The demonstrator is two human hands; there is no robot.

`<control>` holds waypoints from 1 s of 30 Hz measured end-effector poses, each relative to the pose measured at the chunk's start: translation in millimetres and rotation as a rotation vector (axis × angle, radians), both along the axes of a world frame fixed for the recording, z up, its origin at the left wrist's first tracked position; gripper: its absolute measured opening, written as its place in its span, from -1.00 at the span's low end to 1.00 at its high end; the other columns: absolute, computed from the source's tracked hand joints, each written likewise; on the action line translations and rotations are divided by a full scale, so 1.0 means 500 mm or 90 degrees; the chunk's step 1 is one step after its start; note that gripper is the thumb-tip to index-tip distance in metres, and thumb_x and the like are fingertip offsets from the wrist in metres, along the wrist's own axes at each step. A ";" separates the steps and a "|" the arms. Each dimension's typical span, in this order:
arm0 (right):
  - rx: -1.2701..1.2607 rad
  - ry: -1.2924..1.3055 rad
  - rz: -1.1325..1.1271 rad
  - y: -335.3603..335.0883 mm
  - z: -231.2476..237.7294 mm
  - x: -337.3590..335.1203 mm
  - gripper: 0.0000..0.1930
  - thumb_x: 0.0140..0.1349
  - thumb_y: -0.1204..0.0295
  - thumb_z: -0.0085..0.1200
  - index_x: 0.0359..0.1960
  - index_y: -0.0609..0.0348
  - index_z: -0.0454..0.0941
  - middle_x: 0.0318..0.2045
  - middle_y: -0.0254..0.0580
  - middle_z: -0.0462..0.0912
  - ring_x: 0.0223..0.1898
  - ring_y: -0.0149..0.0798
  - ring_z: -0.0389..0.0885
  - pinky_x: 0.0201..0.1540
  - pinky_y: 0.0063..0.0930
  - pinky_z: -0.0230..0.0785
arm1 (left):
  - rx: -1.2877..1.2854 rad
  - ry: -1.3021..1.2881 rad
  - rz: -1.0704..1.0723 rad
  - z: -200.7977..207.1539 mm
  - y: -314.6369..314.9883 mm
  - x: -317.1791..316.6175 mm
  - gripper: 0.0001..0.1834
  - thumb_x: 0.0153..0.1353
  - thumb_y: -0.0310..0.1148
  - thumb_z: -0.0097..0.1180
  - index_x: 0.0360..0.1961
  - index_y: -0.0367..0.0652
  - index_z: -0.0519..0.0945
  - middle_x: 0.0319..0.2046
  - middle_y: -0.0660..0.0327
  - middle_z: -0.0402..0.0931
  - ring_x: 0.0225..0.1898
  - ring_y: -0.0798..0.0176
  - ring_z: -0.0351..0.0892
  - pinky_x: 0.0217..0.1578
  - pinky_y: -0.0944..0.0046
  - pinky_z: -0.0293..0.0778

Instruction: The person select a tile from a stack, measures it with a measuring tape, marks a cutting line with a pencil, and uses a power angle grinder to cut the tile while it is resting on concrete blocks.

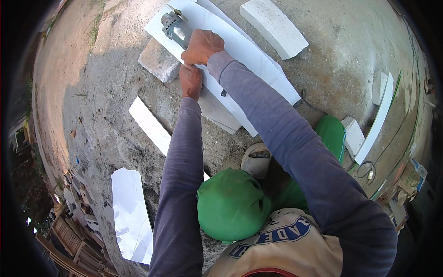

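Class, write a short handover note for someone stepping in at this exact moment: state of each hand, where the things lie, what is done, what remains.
Right hand: gripping the angle grinder on the long white tile.
Left hand: pressing on the tile's near edge, beside the grey block under it.
Nearby: white strip and a broad white piece on the concrete ground.
Done: tile propped on blocks, grinder at its far end.
Left: cannot tell how far any cut runs; check before continuing.

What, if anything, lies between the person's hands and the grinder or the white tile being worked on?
Nothing visible does. The right hand already grips the angle grinder, which rests on the white tile. The left hand presses straight on the tile's near edge, with no object between.
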State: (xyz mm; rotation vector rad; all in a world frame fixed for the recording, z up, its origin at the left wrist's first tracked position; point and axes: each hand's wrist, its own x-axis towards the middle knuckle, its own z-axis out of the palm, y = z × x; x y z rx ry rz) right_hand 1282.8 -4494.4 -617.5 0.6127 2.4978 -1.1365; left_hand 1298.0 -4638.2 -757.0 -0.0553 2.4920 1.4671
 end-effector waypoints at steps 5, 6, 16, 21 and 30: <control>0.005 0.013 -0.016 -0.003 -0.004 0.009 -0.41 -0.25 0.28 0.54 -0.07 0.24 0.79 -0.01 0.15 0.82 0.06 0.14 0.82 0.08 -0.16 0.69 | -0.004 0.016 -0.015 -0.017 -0.015 -0.010 -0.28 0.64 0.02 -0.23 -0.09 -0.60 0.64 -0.22 -0.39 0.70 -0.12 -0.38 0.72 -0.07 -0.10 0.54; 0.006 0.011 -0.017 -0.001 -0.007 0.014 -0.41 -0.25 0.28 0.54 -0.07 0.24 0.79 -0.01 0.15 0.82 0.06 0.14 0.82 0.08 -0.16 0.69 | 0.018 0.030 -0.031 -0.018 -0.015 -0.008 -0.26 0.62 0.05 -0.17 -0.09 -0.61 0.64 -0.23 -0.38 0.71 -0.14 -0.31 0.74 -0.08 -0.08 0.54; 0.023 0.005 -0.015 0.003 -0.023 0.044 -0.46 -0.11 0.17 0.53 -0.06 0.18 0.81 0.00 0.07 0.82 0.06 0.08 0.82 0.14 -0.19 0.66 | 0.068 -0.009 -0.065 0.002 -0.015 -0.003 -0.28 0.56 0.14 0.02 -0.05 -0.54 0.65 -0.22 -0.15 0.73 -0.20 0.12 0.69 -0.13 0.07 0.55; 0.021 0.001 -0.015 0.003 -0.022 0.059 -0.52 -0.01 0.15 0.50 -0.07 0.12 0.82 0.00 0.04 0.82 0.08 0.03 0.82 0.17 -0.20 0.65 | 0.110 -0.035 -0.057 0.017 -0.012 0.002 -0.34 0.67 0.05 -0.16 -0.02 -0.46 0.66 -0.20 0.02 0.73 -0.19 0.20 0.63 -0.13 0.15 0.53; 0.049 -0.001 -0.016 0.008 -0.008 0.095 -0.44 0.14 -0.05 0.45 -0.01 0.15 0.80 0.01 0.05 0.82 0.09 0.06 0.81 0.18 -0.15 0.64 | 0.074 -0.084 -0.062 0.018 -0.012 -0.002 -0.27 0.68 0.07 -0.28 -0.07 -0.50 0.66 -0.24 -0.05 0.72 -0.24 0.14 0.66 -0.16 0.10 0.55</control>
